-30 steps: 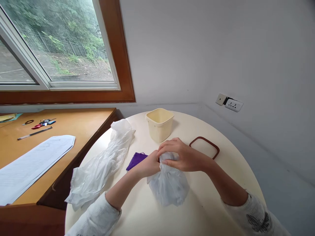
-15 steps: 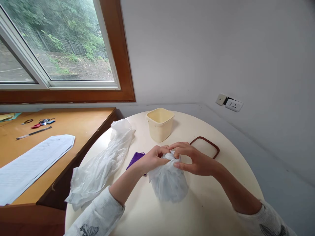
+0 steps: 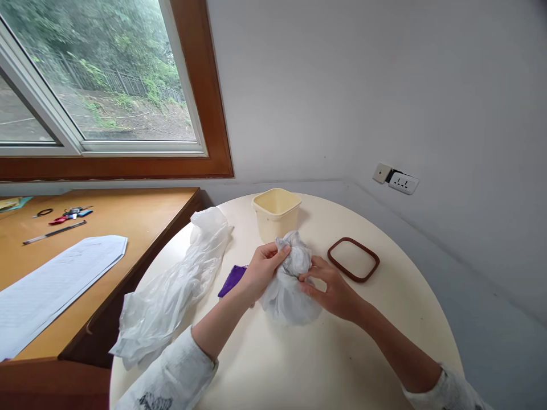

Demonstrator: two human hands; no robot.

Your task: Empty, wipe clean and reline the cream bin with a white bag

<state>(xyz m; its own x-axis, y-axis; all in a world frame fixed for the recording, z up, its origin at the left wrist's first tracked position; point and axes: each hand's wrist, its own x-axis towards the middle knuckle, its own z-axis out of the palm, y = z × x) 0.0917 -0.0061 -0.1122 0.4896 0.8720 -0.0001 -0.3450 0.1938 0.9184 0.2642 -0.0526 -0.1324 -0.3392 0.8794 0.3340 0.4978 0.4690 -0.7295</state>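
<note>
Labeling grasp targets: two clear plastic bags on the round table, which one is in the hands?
The small bunched-up bag at the table's middle: left hand and right hand both grip it. The long loose bag lies untouched along the left edge, beyond the purple cloth.

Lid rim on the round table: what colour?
Reddish brown, framing a pale, see-through centre. The lid lies flat right of both hands; head view, the only one.

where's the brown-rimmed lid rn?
The brown-rimmed lid lies flat on the round table, right of the right hand, apart from it, right of the cream tub.
</note>
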